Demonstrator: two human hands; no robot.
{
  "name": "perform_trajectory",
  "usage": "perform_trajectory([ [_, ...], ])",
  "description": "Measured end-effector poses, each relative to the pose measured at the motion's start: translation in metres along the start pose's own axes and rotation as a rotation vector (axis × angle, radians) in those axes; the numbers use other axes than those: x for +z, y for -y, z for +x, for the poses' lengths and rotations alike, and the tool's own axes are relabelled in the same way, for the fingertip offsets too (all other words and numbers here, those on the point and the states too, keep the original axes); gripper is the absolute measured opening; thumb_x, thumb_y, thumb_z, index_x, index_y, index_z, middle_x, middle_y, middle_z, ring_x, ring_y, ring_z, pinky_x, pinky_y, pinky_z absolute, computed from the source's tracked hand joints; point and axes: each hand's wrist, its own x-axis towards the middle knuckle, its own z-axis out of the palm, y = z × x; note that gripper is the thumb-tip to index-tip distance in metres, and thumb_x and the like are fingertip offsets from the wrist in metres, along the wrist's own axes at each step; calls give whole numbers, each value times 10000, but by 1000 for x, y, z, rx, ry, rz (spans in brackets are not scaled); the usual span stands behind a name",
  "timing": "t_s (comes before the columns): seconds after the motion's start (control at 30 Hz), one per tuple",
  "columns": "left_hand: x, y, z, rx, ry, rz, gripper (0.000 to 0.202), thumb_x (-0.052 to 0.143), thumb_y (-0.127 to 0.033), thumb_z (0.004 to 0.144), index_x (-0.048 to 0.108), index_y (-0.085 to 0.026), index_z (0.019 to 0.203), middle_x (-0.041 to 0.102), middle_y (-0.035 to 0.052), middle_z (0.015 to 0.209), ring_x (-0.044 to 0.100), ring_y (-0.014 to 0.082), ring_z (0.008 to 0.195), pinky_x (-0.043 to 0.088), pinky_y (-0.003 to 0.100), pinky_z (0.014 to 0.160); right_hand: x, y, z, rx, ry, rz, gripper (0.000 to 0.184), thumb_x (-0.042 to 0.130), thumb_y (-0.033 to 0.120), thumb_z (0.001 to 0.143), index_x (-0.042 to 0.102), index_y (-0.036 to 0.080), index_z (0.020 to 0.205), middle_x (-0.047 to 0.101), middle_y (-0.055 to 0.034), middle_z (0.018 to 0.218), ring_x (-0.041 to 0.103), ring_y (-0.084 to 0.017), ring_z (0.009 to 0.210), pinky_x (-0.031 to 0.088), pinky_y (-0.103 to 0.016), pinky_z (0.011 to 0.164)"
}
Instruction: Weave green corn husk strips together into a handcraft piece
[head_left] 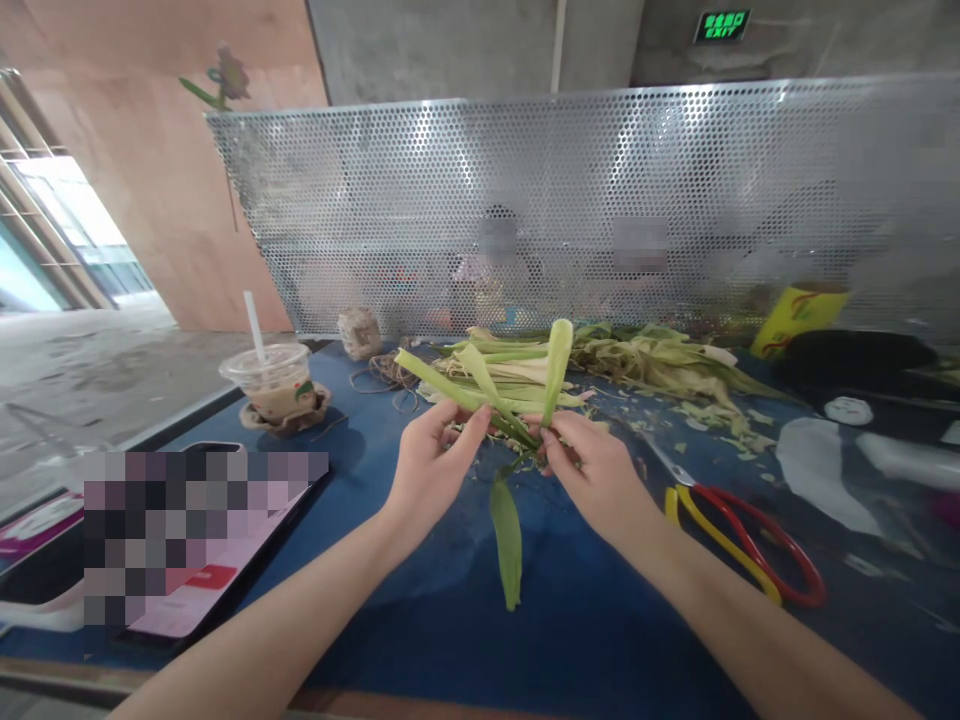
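Note:
Between my hands, above the blue tabletop, are several green strips of corn husk (556, 370). My left hand (435, 455) pinches the strips on the left side, thumb on top. With thumb and fingers closed, my right hand (589, 460) grips them where they cross. One strip (507, 540) hangs down below the hands, and others point up and to the left. Right behind the hands lies a pile of husks (517, 368). Scissors (739, 530) with one red and one yellow handle rest beside my right forearm.
At left stand a plastic cup with a straw (274, 385) and a phone (225, 570), partly blurred. A ball of twine (390, 375) lies behind. More husks (645, 360) and scraps spread to the right. A perforated metal panel (420, 200) closes off the table's back; people show dimly through it.

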Motion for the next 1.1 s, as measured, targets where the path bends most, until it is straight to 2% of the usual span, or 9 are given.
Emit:
perform_trajectory([
  [0.13, -1, -4, 0, 6, 22, 45, 242, 517, -350, 773, 643, -150, 722, 595, 1, 646, 370, 65, 451, 287, 196, 420, 0, -3, 1, 27, -41, -12, 183, 369, 220, 865, 549, 191, 868, 591, -69, 888, 584, -151, 667, 515, -301, 597],
  [0.37, -2, -7, -2, 57, 84, 111, 215, 494, -254, 775, 684, -193, 854, 543, -23, 523, 448, 94, 481, 334, 187, 459, 0, -4, 2, -10, -99, -105, 124, 512, 282, 806, 569, 203, 883, 571, -53, 836, 550, -144, 653, 479, -257, 542],
  [0.43, -1, -6, -3, 30, 76, 97, 198, 509, -258, 767, 681, -185, 833, 568, -19, 559, 442, 83, 463, 339, 186, 447, 0, -3, 2, -21, -78, -100, 144, 530, 282, 797, 582, 203, 905, 569, -56, 857, 547, -142, 660, 478, -257, 554],
  [0.5, -1, -6, -3, 13, 53, 62, 179, 540, -276, 754, 674, -180, 823, 617, -8, 665, 439, 69, 449, 356, 187, 439, 0, -2, 3, -14, -59, -78, 115, 502, 266, 813, 585, 194, 849, 561, -55, 837, 535, -137, 650, 466, -250, 543],
  [0.63, 0, -5, -2, 54, 35, -49, 164, 604, -282, 720, 655, -196, 850, 651, 4, 812, 474, 59, 471, 420, 189, 467, -2, 1, 5, 82, -13, 11, 205, 427, 274, 843, 552, 185, 708, 531, -41, 736, 499, -132, 599, 406, -228, 460],
  [0.8, -1, -5, -1, 43, 84, -168, 116, 614, -261, 722, 616, -180, 804, 648, 19, 855, 503, 51, 481, 451, 191, 459, -2, 2, 6, 275, 97, 256, 264, 408, 353, 842, 560, 183, 710, 463, 10, 594, 389, -85, 425, 309, -215, 373],
  [0.97, 2, -4, -1, -34, 191, -371, 234, 618, -236, 715, 485, -180, 900, 611, -4, 702, 553, 96, 570, 443, 183, 440, -1, 2, 6, 264, 261, 393, 269, 382, 340, 853, 571, 204, 719, 436, 32, 557, 338, -69, 402, 278, -197, 361],
  [1.1, 5, -6, -3, -73, 183, -350, 300, 655, -195, 656, 519, -170, 923, 594, 3, 799, 518, 62, 575, 429, 150, 435, 4, 4, 3, 298, 376, 458, 255, 413, 346, 834, 529, 199, 661, 369, 49, 524, 301, -61, 396, 255, -186, 348],
])
